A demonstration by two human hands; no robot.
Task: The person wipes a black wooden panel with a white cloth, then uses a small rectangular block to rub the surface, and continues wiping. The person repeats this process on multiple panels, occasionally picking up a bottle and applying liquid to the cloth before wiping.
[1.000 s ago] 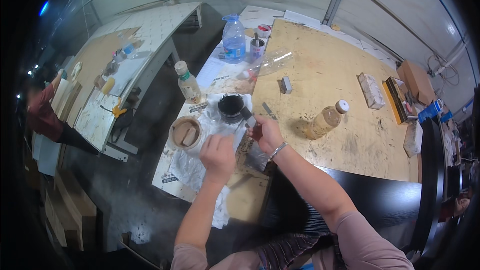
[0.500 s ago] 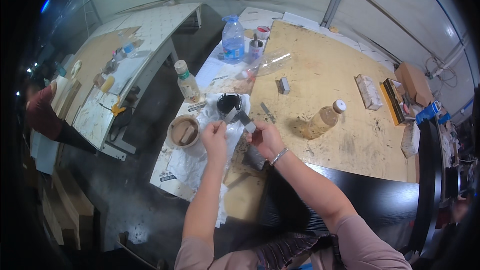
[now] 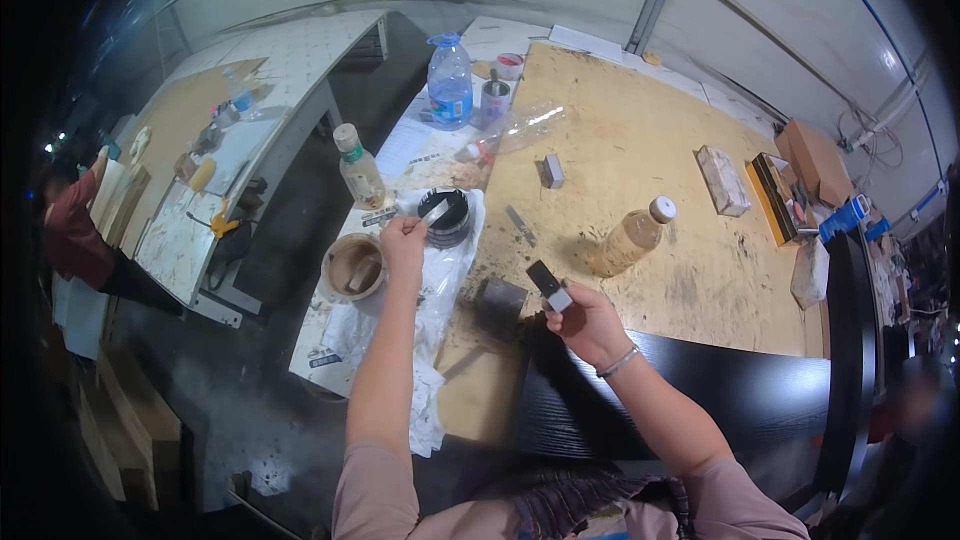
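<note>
My left hand (image 3: 403,241) pinches a thin flat metal blade (image 3: 436,211) whose tip dips into a round black tin (image 3: 447,217) on crumpled white plastic sheet (image 3: 437,280). My right hand (image 3: 585,321) grips a small block (image 3: 549,285), black with a white end, above the edge of a black panel (image 3: 700,395). A dark square pad (image 3: 499,301) lies on the wooden board between the two hands. A brown round tub (image 3: 353,265) stands just left of my left hand.
A tan bottle with a white cap (image 3: 632,234) lies on the plywood board (image 3: 640,140). A blue water bottle (image 3: 450,82), a green-capped bottle (image 3: 358,167) and a clear empty bottle (image 3: 515,130) stand behind. A person in a red sleeve (image 3: 70,230) works at the left bench.
My left hand moved up from near the right hand to the black tin, with the blade. My right hand dropped back toward the black panel with the small block.
</note>
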